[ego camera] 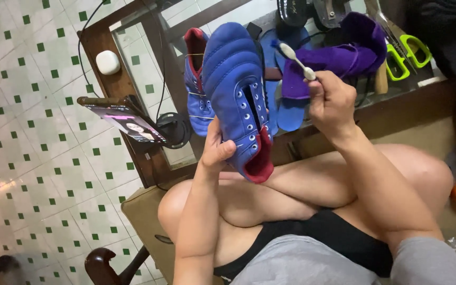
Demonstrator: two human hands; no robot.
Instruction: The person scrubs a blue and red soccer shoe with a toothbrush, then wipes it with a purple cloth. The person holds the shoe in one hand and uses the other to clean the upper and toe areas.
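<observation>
left hand: clamped on the heel of a blue shoe, toe tipped up so the laceless upper faces the person
right hand: pinching a white toothbrush, bristles aimed toward that shoe
glass table: second blue shoe behind; two in all
beyond: one purple cloth; green scissors; one phone
</observation>
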